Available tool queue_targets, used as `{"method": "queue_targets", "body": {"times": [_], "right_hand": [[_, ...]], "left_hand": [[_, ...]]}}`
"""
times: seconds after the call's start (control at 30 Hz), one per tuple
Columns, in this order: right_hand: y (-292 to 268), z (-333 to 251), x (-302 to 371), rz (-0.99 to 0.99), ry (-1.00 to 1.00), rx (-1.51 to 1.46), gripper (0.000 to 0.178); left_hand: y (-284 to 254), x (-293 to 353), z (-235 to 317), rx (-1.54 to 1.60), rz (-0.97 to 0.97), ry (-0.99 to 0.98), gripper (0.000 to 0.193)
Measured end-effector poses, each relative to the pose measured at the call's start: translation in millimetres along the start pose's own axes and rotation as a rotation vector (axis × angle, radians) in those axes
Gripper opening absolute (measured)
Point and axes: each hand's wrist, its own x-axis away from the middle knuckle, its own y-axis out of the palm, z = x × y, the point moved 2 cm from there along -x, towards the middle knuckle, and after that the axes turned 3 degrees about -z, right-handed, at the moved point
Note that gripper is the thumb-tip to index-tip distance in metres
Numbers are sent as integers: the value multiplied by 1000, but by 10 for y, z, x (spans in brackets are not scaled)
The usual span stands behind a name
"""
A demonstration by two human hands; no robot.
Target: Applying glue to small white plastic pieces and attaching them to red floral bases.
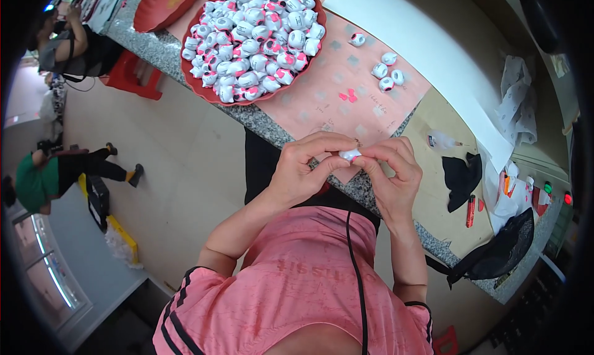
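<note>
Between the fingertips of both hands is a small white figurine (349, 154) with a bit of pink on it, held just above the table's near edge. My left hand (307, 167) pinches its left side with thumb and forefinger. From the other side, my right hand (391, 169) presses thumb and fingers against it. Several loose pink pieces (348, 95) lie on the pink paper (322, 101) beyond my hands. Farther back on that paper sit several similar white figurines (387, 76). A red scalloped tray (192, 76) at the far left is heaped with many more.
Another red tray (162, 8) stands at the far left. To the right lie a small clear bottle (440, 140) with a thin tip, black cloth (462, 180), a red tube (471, 211) and a black mesh bag (502, 250). Two people are in the background at left.
</note>
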Motion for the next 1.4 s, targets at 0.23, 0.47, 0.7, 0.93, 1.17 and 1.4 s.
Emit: {"method": "queue_targets", "body": {"times": [0.23,0.47,0.7,0.93,1.17,1.4], "right_hand": [[-255,53,128,169,21,26,19],[-744,431,360,629,150,129,28],[-807,508,120,368,322,382,31],[-702,424,167,485,111,-142,40],[-535,77,289,193,147,-193,39],[-418,13,300,197,46,-102,31]], "left_hand": [[-655,-301,152,-622,435,276,25],[-510,-435,180,-1177,582,225,32],[282,-1015,-141,-724,263,403,25],[271,-1208,-272,-532,130,246,25],[140,-489,-147,1067,-25,-451,26],[174,-199,-162,1047,15,-419,29]]}}
